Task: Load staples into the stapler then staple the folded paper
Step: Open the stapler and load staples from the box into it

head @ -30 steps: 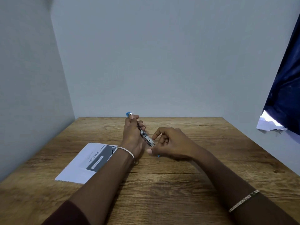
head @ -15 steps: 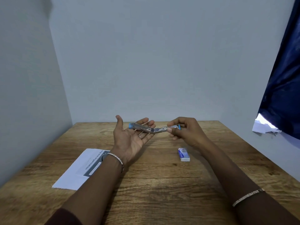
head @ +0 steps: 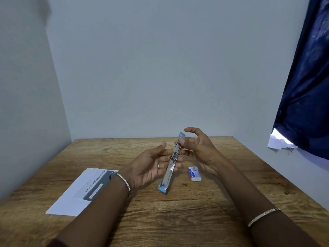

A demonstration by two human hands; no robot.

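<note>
The stapler [head: 169, 169], metal with blue ends, is swung fully open into one long strip, held above the table between my hands. My left hand [head: 151, 166] lies palm up under its middle, fingertips touching it. My right hand [head: 199, 148] pinches the upper half near the far blue tip, forefinger lifted. The lower blue end hangs free toward me. A small white and blue staple box [head: 194, 173] lies on the wooden table [head: 178, 220] just right of the stapler. The folded paper [head: 83, 191], white with a grey printed band, lies flat at the left under my left forearm.
Grey walls close in the table at the back and left. A dark blue curtain [head: 306, 86] hangs at the right over some white paper scraps [head: 279, 142].
The stapler was unfolded from a closed grip, held level between both hands, then turned to run from far to near. The staple box came into view once my right hand lifted off the table.
</note>
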